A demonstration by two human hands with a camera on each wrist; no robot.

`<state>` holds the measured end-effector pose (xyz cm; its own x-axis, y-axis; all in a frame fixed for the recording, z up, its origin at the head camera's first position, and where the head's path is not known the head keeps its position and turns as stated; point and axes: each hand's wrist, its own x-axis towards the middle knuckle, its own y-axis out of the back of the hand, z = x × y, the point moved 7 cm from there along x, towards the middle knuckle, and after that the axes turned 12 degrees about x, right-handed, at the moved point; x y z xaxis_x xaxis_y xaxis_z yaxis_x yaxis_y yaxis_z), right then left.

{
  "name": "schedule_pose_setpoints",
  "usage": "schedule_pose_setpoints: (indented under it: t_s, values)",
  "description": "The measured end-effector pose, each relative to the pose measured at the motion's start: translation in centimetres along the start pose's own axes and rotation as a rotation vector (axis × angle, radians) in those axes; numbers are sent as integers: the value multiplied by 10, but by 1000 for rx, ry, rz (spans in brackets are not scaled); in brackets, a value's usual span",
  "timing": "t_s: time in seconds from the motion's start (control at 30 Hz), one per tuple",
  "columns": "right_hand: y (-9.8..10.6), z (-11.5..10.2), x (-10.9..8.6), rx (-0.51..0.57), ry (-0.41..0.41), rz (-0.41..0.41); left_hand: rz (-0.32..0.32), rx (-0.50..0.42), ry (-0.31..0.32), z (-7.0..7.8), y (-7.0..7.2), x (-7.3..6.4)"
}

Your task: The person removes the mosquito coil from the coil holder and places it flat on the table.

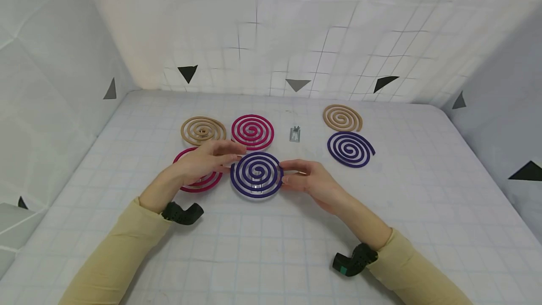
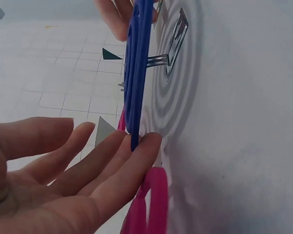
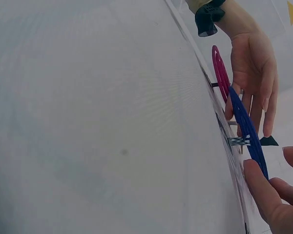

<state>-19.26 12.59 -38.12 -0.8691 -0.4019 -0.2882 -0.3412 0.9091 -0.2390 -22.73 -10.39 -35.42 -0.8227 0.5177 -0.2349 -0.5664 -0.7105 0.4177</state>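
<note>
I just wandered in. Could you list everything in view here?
Tan coils: two, tan, far left and far right
Magenta coils: two, magenta, back centre and partly under the left hand
Blue coils: two, dark blue, between the hands and at right
Bare stand: one, silvery, right of the back magenta coil
Coil stand: one clearly seen, metallic, under the central blue coil
Table: one, white with faint grid, below everything
Walls: three, whitish, with yellow, black and grey triangles
Wrist devices: two, black, one per wrist
Sleeves: two, beige, on the arms
Hands: two, bare; left and right hand at opposite edges of the central blue coil
</note>
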Motion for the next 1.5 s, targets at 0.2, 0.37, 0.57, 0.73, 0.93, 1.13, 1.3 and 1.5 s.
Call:
schedule_pose_setpoints:
  t_s: [0.2,0.37,0.57,0.73,0.93,1.13,1.3,1.5]
  values:
    - [0,-1,0,20,0,-3,8,59,-28,1,1,1]
    - [0,-2,1,51,-1,-4,13,73,-46,3,2,-1]
    - [-1,-2,1,84,-4,-2,21,76,-56,3,3,0]
    - [-1,-4,-1,86,-10,-2,27,73,-56,3,4,-1]
    - [0,-5,-1,72,-5,-1,47,107,-45,2,6,0]
    - [1,-5,-1,78,-10,12,54,110,-53,2,6,1]
    - [1,-5,-2,96,-10,15,53,87,-54,1,5,0]
    - [2,-7,-3,92,-4,13,34,11,-53,-1,4,1]
